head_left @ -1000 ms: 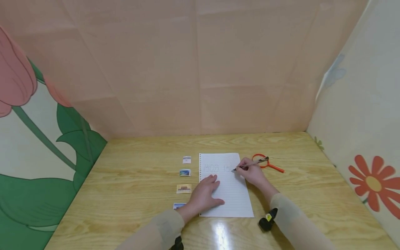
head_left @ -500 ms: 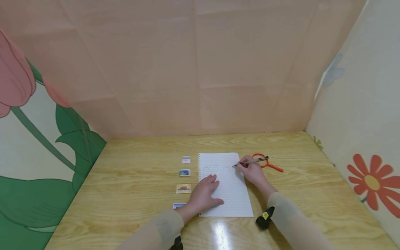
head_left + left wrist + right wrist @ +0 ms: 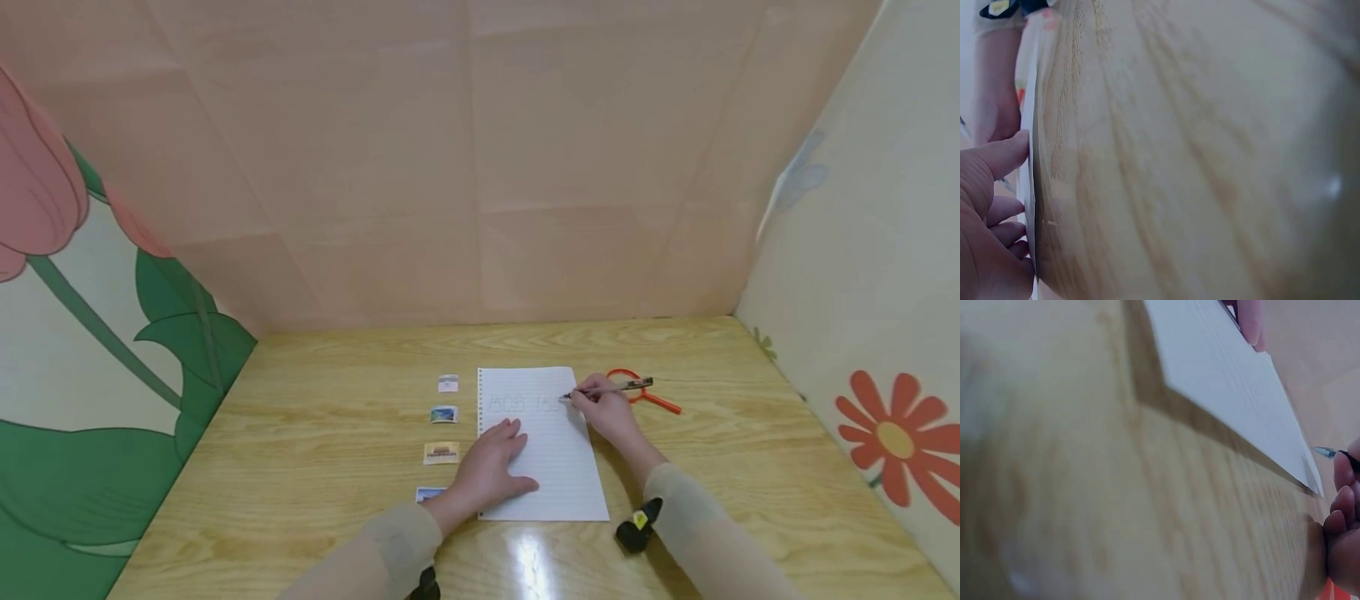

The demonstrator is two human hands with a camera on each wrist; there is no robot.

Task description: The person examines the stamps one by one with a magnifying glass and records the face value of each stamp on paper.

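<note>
A sheet of lined white paper with punched holes along its left edge lies on the wooden table, with faint large writing across its upper part. My left hand rests on the sheet's left side, thumb spread away from the fingers. At the upper right of the sheet, my right hand pinches a pen, its tip close to the writing. In the right wrist view the clear tip of the pen shows beside the curled fingers. Whether the tip touches the paper I cannot tell.
Several small picture cards stand in a column left of the sheet, among them a yellow card and a blue-green card; the lowest is partly behind my left wrist. A red magnifying glass lies behind my right hand. Walls enclose the table.
My right hand has shifted slightly right and up along the line of writing, and another mark has appeared at its end. The left hand stays in place.
</note>
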